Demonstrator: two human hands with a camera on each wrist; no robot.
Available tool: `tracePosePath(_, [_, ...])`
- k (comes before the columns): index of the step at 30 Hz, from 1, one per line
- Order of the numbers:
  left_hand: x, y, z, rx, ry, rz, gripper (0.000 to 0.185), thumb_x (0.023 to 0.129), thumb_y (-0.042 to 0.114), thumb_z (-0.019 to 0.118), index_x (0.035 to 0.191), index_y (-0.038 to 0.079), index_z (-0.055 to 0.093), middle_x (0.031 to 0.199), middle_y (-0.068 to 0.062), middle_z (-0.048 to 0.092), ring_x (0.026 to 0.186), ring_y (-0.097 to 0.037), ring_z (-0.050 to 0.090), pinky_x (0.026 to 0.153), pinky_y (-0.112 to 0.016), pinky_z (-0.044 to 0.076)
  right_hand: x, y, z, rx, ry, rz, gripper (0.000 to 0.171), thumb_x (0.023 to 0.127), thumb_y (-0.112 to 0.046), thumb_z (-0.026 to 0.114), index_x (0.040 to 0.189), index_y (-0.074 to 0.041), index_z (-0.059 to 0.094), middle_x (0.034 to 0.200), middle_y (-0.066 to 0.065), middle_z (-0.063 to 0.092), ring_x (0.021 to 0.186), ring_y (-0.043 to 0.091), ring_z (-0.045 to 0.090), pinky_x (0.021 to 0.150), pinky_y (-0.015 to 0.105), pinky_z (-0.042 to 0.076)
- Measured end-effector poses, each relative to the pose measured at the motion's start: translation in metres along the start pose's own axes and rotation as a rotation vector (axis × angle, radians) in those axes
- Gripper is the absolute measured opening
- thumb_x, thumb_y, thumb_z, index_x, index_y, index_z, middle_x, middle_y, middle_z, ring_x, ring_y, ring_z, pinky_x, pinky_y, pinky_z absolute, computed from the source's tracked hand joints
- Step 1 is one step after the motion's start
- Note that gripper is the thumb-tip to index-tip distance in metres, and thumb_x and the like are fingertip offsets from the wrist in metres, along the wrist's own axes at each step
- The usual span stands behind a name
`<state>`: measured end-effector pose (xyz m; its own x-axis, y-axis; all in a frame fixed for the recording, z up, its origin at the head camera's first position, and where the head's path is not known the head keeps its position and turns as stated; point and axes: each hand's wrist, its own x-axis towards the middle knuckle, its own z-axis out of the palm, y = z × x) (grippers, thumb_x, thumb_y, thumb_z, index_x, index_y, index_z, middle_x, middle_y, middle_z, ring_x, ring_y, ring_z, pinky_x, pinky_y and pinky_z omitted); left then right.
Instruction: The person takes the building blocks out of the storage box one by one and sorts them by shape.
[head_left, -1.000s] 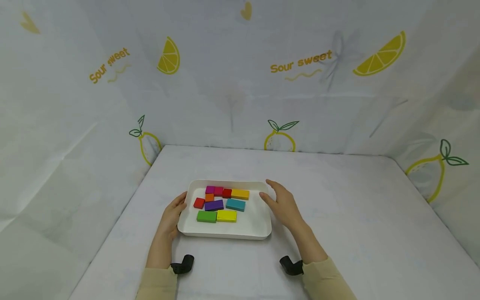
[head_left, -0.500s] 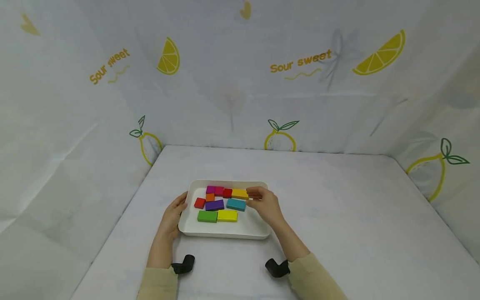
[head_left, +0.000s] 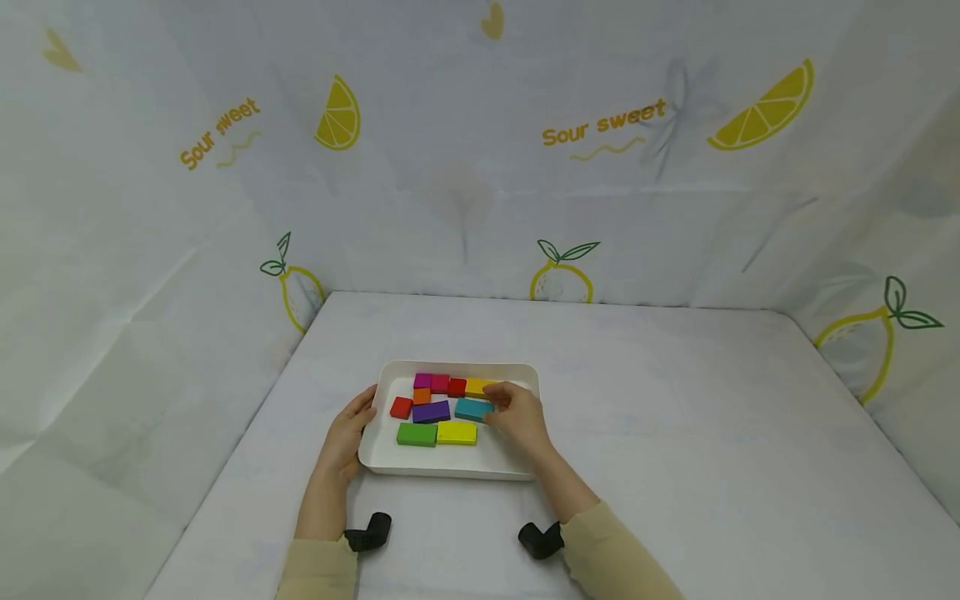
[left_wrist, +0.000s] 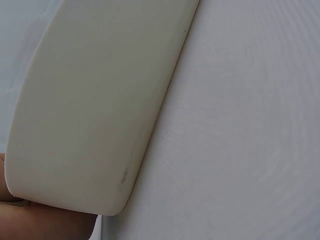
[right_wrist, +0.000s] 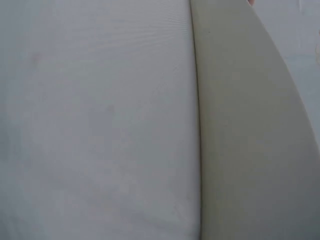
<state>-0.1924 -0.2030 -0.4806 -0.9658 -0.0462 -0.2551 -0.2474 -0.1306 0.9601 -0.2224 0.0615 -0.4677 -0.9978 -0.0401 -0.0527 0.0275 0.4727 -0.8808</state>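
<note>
The white tray (head_left: 450,462) lies near the tabletop's (head_left: 675,433) front edge, with open room toward 12 and 3 o'clock. The left hand (head_left: 347,433) grips its 9 o'clock rim. The right hand (head_left: 517,414) has curled fingers at the teal block (head_left: 472,408); an actual pinch cannot be told. The backdrop (head_left: 465,167) reads "Sour sweet". Wrist views show only the tray's outer wall.

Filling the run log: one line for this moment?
left hand: holds white rectangular tray edge | right hand: fingers at teal rectangular block
</note>
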Motion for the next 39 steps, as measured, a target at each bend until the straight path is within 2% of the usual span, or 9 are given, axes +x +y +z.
tracePosePath(6, [0.0001,0.0001,-0.0002,-0.005,0.002,0.006,0.051,0.106,0.010,0.032,0.157,0.009,0.025,0.166,-0.012,0.021,0.151,-0.029,0.025,0.123,-0.046,0.024,0.0005,0.0026,0.0015,-0.021,-0.009,-0.027,0.041,0.078,0.006,0.071,0.117,-0.008,0.070,0.118,0.009,0.072,0.103,0.023,0.061,0.098,0.040,0.055])
tracePosePath(18, [0.0003,-0.0004,0.0000,-0.028,0.002,0.004,0.052,0.105,0.008,0.032,0.157,0.007,0.025,0.166,-0.014,0.020,0.152,-0.031,0.022,0.124,-0.046,0.023,-0.0012,0.0012,0.0025,-0.070,-0.032,0.000,0.038,0.080,0.003,0.074,0.116,-0.010,0.071,0.115,0.008,0.071,0.097,0.022,0.058,0.097,0.039,0.055])
tracePosePath(26, [-0.0008,0.0002,0.0007,-0.025,0.008,0.000,0.051,0.105,0.008,0.032,0.156,0.007,0.026,0.166,-0.013,0.021,0.152,-0.030,0.023,0.124,-0.045,0.023,-0.0020,0.0005,0.0024,-0.080,-0.026,-0.003,0.038,0.081,0.005,0.073,0.117,-0.010,0.071,0.116,0.008,0.071,0.097,0.022,0.059,0.098,0.039,0.055])
tracePosePath(32, [-0.0022,0.0016,0.0004,-0.034,-0.007,0.006,0.052,0.105,0.007,0.032,0.157,0.006,0.024,0.166,-0.014,0.019,0.153,-0.031,0.021,0.125,-0.046,0.021,-0.0032,-0.0001,0.0017,-0.085,-0.028,-0.026,0.038,0.081,0.007,0.072,0.116,-0.008,0.071,0.116,0.010,0.072,0.097,0.023,0.061,0.097,0.040,0.056])
tracePosePath(39, [-0.0015,0.0020,-0.0005,-0.036,-0.023,0.012,0.053,0.105,0.007,0.031,0.157,0.006,0.022,0.166,-0.014,0.017,0.153,-0.031,0.019,0.125,-0.047,0.020,-0.0024,0.0003,0.0027,-0.080,-0.028,-0.011,0.038,0.084,0.006,0.069,0.119,-0.009,0.070,0.121,0.009,0.069,0.102,0.023,0.061,0.100,0.040,0.054])
